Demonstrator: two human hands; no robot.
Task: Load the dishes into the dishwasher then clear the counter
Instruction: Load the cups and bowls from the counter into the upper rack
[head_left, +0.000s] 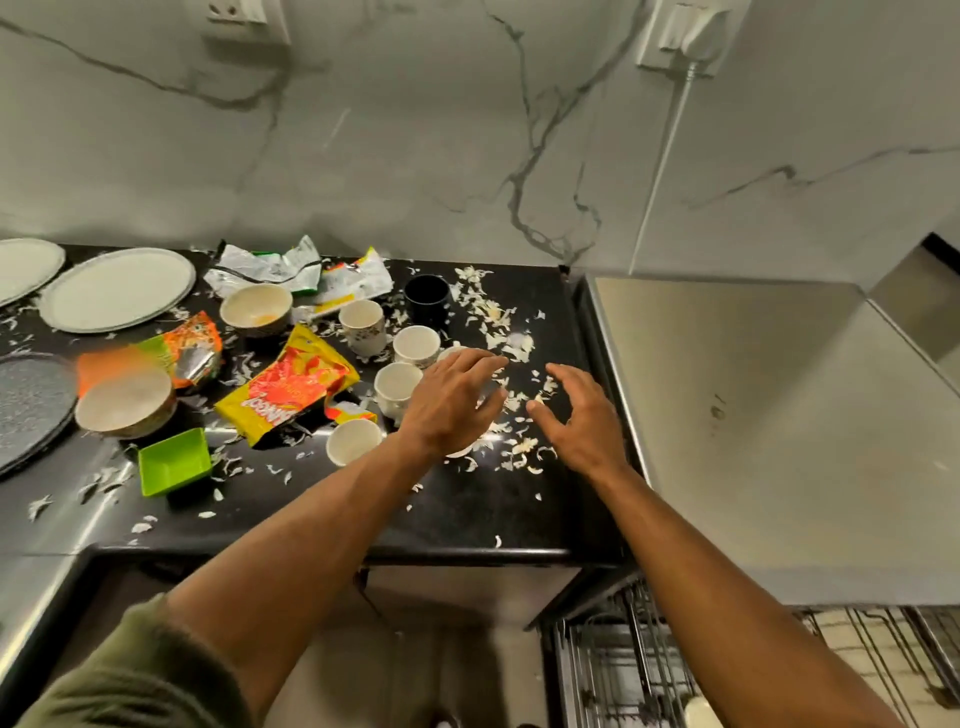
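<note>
The black counter (467, 509) in front of you carries two white plates (117, 288) at its back left and a dark speckled plate (31, 405) at the left edge. Two bowls (255, 309), a green square container (174, 462) and crumpled snack wrappers (288, 387) lie toward the middle. You can see four white cups (362, 325) clustered near a black cup (427, 296). Pale peel scraps (498, 317) are scattered across the top.

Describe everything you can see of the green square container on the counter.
The green container is a small square dish, bright green and plastic-looking, with sloping walls and a flat bottom. It stands upright, mouth up, with nothing visible inside. It sits on the dark counter towards the front left, just in front of a white-lined bowl and apart from it. Pale flakes lie scattered around it.
</note>
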